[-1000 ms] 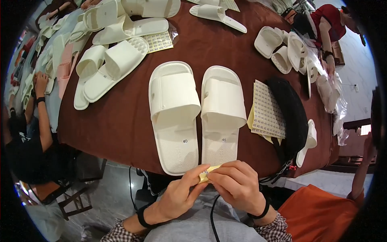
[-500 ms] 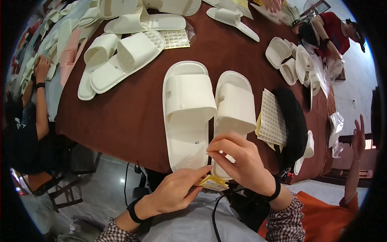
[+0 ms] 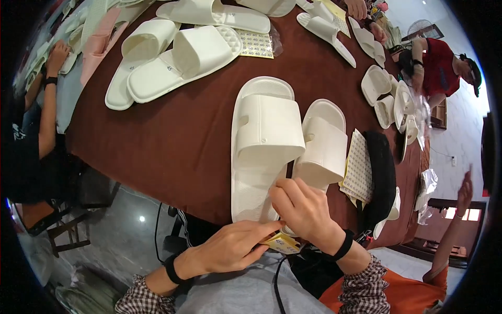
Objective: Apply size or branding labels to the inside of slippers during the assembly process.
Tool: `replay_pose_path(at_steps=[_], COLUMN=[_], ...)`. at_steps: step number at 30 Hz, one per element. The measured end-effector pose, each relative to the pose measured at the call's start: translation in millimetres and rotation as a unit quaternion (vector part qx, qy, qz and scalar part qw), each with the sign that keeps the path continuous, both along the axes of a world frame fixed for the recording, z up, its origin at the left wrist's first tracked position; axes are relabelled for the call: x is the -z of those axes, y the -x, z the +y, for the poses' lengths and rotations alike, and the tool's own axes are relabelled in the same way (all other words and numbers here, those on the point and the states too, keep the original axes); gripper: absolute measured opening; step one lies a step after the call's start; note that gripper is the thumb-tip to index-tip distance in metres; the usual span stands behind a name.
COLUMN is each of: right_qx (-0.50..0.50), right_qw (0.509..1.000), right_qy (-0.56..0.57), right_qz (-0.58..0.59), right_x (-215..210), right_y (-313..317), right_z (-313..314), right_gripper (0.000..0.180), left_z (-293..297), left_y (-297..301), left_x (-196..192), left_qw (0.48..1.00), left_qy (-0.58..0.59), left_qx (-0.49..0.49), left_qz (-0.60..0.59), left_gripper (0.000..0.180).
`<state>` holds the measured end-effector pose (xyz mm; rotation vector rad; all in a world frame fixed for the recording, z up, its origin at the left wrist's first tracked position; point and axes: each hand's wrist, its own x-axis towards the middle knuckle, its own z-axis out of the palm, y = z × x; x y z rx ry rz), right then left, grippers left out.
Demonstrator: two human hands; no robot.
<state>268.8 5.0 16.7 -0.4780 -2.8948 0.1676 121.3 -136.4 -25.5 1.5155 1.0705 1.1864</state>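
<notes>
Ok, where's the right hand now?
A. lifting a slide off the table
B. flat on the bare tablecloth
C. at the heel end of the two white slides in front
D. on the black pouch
C: the right hand rests at the near heel ends of the white slides, which lie flat on the table, while the left hand pinches a small yellow sticker sheet below it.
</notes>
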Motion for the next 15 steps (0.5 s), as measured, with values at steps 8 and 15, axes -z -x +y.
replay_pose_path(at_steps=[8, 15], right_qx=[0.005, 0.001], right_qw=[1.0, 0.998], right_qy=[0.02, 0.04], right_qz=[-0.01, -0.053], right_x=[-7.9, -14.7], right_y=[-7.5, -18.1], right_z=[-6.8, -13.3], right_gripper=[0.026, 0.045], left_z=[0.8, -0.1], left_y=[-1.8, -1.4], left_x=[2.7, 3.9], left_qw=[0.999, 0.999], left_qy=[-0.032, -0.03], left_qx=[-0.015, -0.008], left_qz=[0.008, 0.008], left_gripper=[0.058, 0.058])
